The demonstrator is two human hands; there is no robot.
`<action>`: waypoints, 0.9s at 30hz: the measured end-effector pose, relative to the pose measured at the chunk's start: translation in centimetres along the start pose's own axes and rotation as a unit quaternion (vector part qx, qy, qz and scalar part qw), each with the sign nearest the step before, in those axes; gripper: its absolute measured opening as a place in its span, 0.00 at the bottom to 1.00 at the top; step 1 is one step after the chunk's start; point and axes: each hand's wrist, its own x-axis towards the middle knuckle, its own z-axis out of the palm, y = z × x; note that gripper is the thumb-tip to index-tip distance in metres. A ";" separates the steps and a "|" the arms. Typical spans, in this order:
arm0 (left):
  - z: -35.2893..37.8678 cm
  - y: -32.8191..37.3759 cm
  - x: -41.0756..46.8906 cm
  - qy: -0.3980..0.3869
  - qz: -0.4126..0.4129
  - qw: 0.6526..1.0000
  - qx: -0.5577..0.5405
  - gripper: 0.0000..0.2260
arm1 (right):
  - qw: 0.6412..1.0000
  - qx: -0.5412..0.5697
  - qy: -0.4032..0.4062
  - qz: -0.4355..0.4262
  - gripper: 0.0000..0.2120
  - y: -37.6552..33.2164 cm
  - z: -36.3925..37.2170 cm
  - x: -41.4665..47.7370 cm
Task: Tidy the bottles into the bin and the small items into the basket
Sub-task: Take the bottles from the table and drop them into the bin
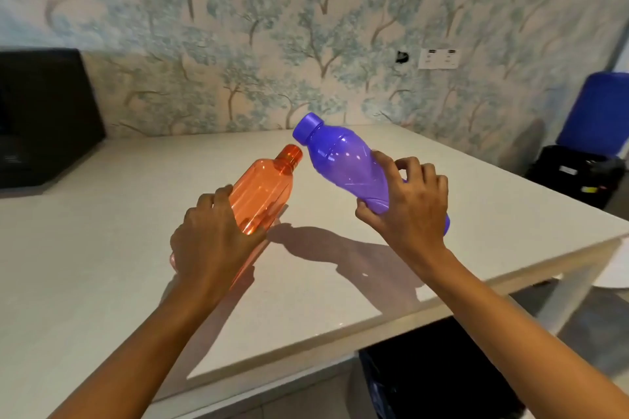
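Observation:
My left hand (212, 241) grips the lower body of a see-through orange bottle (263, 190), which has no cap and points up and away to the right. My right hand (410, 204) is wrapped around the lower part of a purple bottle (343, 160) with a purple cap, tilted up to the left. Both bottles are held above the pale table (102, 248), their necks close together but apart. A dark bin (439, 371) with a dark liner stands on the floor beneath the table's near right edge, under my right forearm.
A black box-like object (44, 116) sits at the table's far left against the patterned wall. At the far right stand a blue water jug (595, 112) on a black dispenser (578, 173). A wall socket (439, 58) is behind the table.

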 end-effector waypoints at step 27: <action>13.4 32.7 -24.3 -0.156 0.098 0.957 -0.225 0.34 | 0.978 -0.008 -0.058 0.202 0.41 37.2 -15.6 -21.7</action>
